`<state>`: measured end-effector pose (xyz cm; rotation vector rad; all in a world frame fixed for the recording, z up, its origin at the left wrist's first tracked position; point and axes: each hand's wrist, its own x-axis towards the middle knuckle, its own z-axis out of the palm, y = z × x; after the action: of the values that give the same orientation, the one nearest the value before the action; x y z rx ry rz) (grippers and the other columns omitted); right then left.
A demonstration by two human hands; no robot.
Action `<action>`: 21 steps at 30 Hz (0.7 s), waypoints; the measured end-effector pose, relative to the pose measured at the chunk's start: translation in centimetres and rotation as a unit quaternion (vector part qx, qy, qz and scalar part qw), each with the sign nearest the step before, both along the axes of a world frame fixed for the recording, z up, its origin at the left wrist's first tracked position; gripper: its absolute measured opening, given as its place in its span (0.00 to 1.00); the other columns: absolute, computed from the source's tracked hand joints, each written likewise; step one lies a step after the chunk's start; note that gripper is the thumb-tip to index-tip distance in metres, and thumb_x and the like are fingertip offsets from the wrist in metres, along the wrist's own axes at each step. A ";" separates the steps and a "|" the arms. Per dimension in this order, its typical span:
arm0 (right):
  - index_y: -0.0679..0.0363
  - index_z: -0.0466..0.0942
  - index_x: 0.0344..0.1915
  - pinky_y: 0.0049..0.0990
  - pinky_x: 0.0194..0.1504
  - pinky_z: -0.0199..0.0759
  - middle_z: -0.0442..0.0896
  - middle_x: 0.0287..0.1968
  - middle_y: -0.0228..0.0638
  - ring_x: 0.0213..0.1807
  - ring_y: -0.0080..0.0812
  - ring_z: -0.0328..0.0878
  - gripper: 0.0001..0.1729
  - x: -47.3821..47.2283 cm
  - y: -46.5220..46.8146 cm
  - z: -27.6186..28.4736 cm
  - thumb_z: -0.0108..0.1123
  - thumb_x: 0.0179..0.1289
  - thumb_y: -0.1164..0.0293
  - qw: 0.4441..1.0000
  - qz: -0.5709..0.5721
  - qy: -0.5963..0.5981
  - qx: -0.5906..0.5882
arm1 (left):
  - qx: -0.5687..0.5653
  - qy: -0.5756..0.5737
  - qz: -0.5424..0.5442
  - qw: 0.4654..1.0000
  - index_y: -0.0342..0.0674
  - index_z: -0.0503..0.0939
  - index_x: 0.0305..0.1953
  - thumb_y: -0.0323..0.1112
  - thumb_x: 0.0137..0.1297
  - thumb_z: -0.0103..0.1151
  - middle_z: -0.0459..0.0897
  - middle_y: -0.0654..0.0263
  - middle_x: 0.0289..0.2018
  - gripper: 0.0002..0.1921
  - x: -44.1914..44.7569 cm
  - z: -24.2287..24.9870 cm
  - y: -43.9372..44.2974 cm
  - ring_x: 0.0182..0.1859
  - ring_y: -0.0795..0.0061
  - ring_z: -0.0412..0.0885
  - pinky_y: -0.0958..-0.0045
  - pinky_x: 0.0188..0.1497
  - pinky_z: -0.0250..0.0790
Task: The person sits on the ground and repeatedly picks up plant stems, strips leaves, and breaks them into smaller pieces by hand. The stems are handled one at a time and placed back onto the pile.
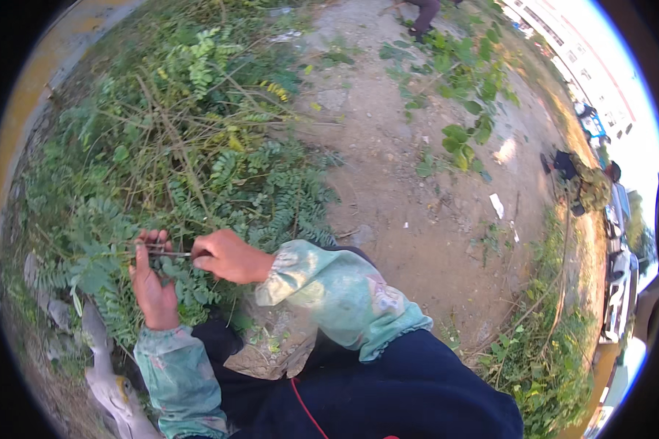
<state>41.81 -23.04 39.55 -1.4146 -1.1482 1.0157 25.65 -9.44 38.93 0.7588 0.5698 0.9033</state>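
Note:
Green leafy branches with thin bare stems lie in a wide heap in front of me and to my left. At the heap's near edge my left hand is raised, fingers curled around several thin brown stems. My right hand is closed just to the right of it, gripping a thin grey, metal-looking piece that reaches toward the stems. What that piece is, I cannot tell, as my fingers hide most of it. Both forearms wear pale green patterned sleeve covers.
Grey-white cloth or gloves lie at the lower left. A painted kerb curves along the left edge. More cut branches lie on the dirt. A person in camouflage is at the right, near parked cars; another person's leg shows at the top.

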 end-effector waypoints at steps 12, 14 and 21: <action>0.68 0.79 0.39 0.22 0.29 0.74 0.82 0.31 0.32 0.26 0.19 0.79 0.14 -0.5 0.3 1.8 0.55 0.79 0.68 0.994 0.016 0.106 0.030 | 0.007 0.029 0.007 1.000 0.38 0.81 0.47 0.41 0.78 0.60 0.84 0.67 0.40 0.12 0.5 2.8 -2.3 0.39 0.78 0.79 0.74 0.42 0.72; 0.67 0.78 0.38 0.22 0.29 0.73 0.82 0.31 0.31 0.25 0.19 0.78 0.14 -0.9 0.3 1.7 0.55 0.80 0.67 0.991 0.015 0.125 0.035 | 0.017 0.019 -0.013 1.000 0.38 0.81 0.47 0.41 0.78 0.60 0.84 0.67 0.40 0.11 0.7 2.7 -2.9 0.40 0.79 0.79 0.74 0.42 0.72; 0.65 0.78 0.37 0.21 0.28 0.72 0.81 0.29 0.30 0.24 0.19 0.77 0.14 -1.2 0.4 0.7 0.55 0.80 0.67 0.986 -0.032 0.162 0.035 | 0.043 0.060 -0.061 0.995 0.39 0.81 0.47 0.41 0.79 0.58 0.86 0.68 0.41 0.11 1.0 1.9 -3.9 0.43 0.80 0.81 0.73 0.47 0.72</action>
<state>40.62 -22.60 40.28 -1.1717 -0.8853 1.1030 26.66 -13.30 40.78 0.9205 0.5876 0.7768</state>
